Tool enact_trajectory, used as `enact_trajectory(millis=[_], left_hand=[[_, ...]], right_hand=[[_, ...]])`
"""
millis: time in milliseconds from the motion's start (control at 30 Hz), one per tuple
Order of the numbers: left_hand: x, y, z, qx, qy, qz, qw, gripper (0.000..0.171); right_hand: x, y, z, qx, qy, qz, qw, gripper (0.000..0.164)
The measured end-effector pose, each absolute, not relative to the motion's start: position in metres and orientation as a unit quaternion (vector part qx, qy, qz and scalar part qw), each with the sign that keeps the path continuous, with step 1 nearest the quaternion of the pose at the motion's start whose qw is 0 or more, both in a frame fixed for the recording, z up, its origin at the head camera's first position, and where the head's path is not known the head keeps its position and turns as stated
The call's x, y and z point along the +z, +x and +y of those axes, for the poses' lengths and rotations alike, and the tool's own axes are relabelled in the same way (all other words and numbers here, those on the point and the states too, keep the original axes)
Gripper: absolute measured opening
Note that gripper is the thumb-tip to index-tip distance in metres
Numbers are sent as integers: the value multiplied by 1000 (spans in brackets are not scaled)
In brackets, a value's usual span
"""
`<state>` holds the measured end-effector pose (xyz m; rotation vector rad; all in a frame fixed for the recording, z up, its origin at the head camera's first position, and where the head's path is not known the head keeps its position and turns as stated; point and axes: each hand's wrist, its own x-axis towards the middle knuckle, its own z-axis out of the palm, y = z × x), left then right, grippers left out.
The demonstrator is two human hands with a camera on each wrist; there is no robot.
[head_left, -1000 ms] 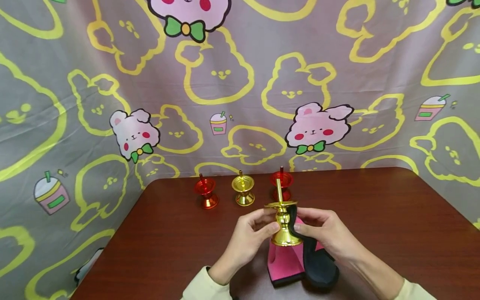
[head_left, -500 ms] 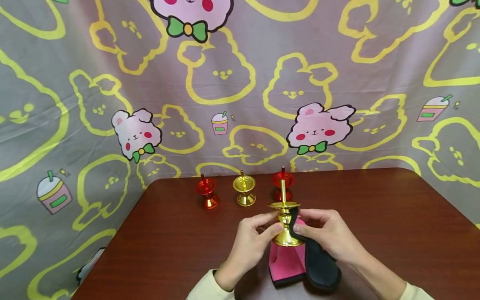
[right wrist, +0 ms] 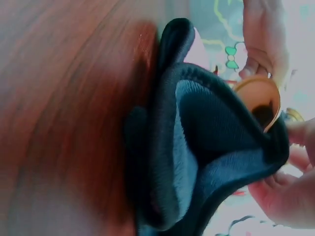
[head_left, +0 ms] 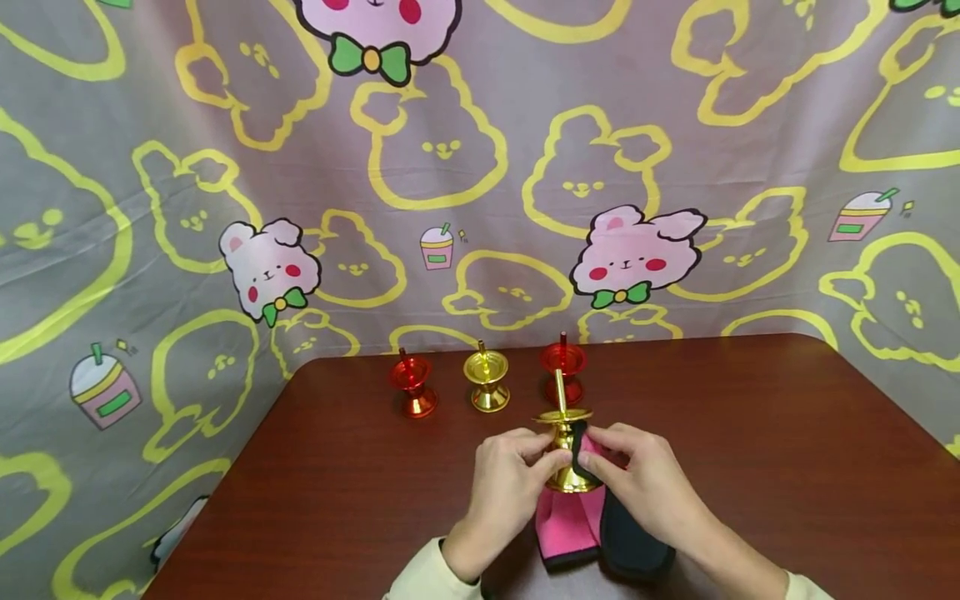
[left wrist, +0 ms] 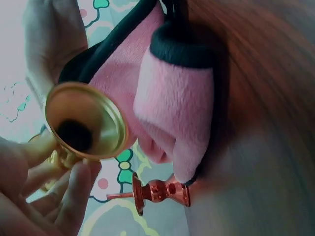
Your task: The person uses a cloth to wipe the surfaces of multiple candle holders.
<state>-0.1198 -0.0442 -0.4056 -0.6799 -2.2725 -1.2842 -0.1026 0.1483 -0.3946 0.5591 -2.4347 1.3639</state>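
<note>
A shiny gold candlestick (head_left: 567, 477), with a wide dish and a thin spike on top, is held up in front of the person. My left hand (head_left: 510, 492) grips its stem between thumb and fingers. From the other side my right hand (head_left: 648, 479) pinches a pink cloth with black trim (head_left: 570, 529) against the stem. The cloth hangs down in folds, its black side turned out at the right. In the left wrist view the hollow underside of the candlestick (left wrist: 88, 120) faces the camera beside the pink fabric (left wrist: 172, 103).
Along the back of the brown table (head_left: 337, 500) stand a red candlestick (head_left: 416, 387), a smaller gold candlestick (head_left: 489, 383) and another red candlestick (head_left: 564, 362), partly behind the held one. A patterned curtain (head_left: 480, 183) rises behind the table.
Both hands have drawn a little closer together around the stem, and the cloth's edge has shifted with the right fingers. The candlestick's top has dipped slightly. The back row stays put.
</note>
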Motion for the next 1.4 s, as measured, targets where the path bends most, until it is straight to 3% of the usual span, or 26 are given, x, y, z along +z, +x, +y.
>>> enact_trajectory(millis=[233,367,700,1067,1400], left_hand=[[-405,-128,-58,-677,-236,-696,35,25],[-408,-128,-60,-712,-227,-665,-7,28],[-417,-123,-57,-663,-311,-679,49,31],[-408,-122,-59,-589,-311,-744,54,26],[-404,-121,-56,-498,-336,-779,180,14]], right_hand=[[-395,-117,171,639,223,-735,-37,47],[-394,-118,173,671,239,-696,-86,48],[-401,-118,168,712,264,-645,-87,32],[-396,-115,167,668,229,-706,-55,41],[-384,-112,161,603,231,-763,22,39]])
